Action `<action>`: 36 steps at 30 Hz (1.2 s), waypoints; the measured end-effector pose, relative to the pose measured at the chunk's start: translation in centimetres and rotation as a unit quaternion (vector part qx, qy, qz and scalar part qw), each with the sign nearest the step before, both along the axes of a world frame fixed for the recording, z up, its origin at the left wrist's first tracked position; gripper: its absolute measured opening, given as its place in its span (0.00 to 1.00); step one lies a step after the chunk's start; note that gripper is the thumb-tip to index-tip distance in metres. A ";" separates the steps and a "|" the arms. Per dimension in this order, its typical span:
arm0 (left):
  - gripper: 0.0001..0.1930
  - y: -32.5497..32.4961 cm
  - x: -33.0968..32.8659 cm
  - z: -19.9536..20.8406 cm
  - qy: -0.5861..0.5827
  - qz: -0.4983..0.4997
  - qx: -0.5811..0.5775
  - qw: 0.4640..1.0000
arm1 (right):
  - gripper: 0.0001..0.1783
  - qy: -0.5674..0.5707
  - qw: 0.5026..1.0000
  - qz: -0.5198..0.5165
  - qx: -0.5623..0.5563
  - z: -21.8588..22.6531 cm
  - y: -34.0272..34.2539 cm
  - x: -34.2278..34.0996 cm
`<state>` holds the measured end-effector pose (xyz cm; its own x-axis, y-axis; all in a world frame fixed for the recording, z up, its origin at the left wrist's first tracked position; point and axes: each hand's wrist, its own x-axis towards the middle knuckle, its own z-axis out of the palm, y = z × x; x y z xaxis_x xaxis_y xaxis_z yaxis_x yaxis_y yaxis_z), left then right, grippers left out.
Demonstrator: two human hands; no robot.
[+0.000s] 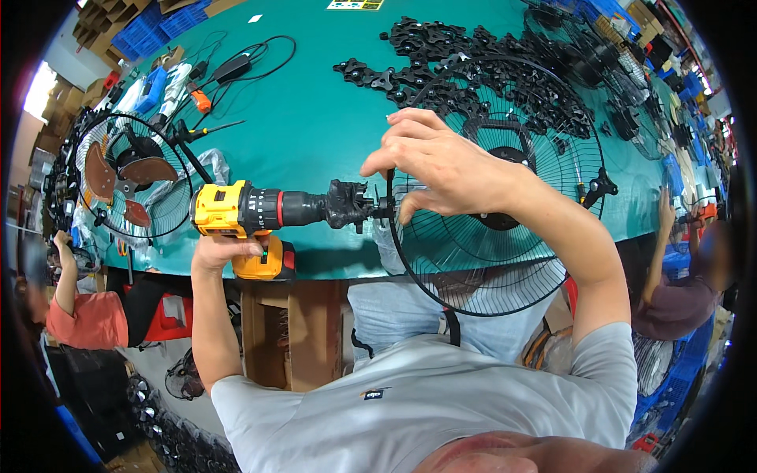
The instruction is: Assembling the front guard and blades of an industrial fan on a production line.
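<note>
My left hand (230, 251) is wrapped around the grip of a yellow and black cordless drill (223, 209), which points to the right. A black, lumpy attachment (347, 205) on its front end meets a small dark part at the left rim of a round black wire fan guard (481, 296). My right hand (441, 162) reaches over that guard, its fingers and thumb curled around the same rim near the attachment. The guard is tilted, its lower part over the table's near edge; a dark round hub (500, 189) shows in its middle.
Black knobs (426, 59) lie heaped at the back of the green table (315, 118). A fan with brown blades (130, 177), a screwdriver (213, 128) and a cable (268, 55) are at left. More fan parts (583, 47) stand at back right. Co-workers sit at both sides.
</note>
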<state>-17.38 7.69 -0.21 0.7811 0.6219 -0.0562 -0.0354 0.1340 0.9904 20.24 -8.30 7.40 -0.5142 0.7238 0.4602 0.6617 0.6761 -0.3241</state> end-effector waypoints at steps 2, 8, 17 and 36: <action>0.33 0.3 -0.3 -0.3 0.010 -0.015 0.016 1.000 | 0.41 -0.015 1.000 -0.003 -0.002 0.1 0.1 -0.1; 0.29 -0.5 0.6 0.0 0.041 0.021 0.024 0.999 | 0.44 -0.021 1.000 -0.006 0.000 0.0 0.0 0.0; 0.25 -1.5 1.7 -0.2 0.003 0.034 -0.095 0.995 | 0.44 -0.031 0.999 -0.012 0.024 0.1 -0.2 -0.1; 0.33 -3.8 0.3 -1.7 -0.074 0.018 -0.086 0.993 | 0.40 -0.031 0.999 -0.009 0.012 0.6 -0.2 -0.3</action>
<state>-17.10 3.87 -1.90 0.7660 0.6407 -0.0514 -0.1861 0.2977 0.9364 19.94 -8.52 7.97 -0.5296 0.7227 0.4442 0.6924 0.6707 -0.2658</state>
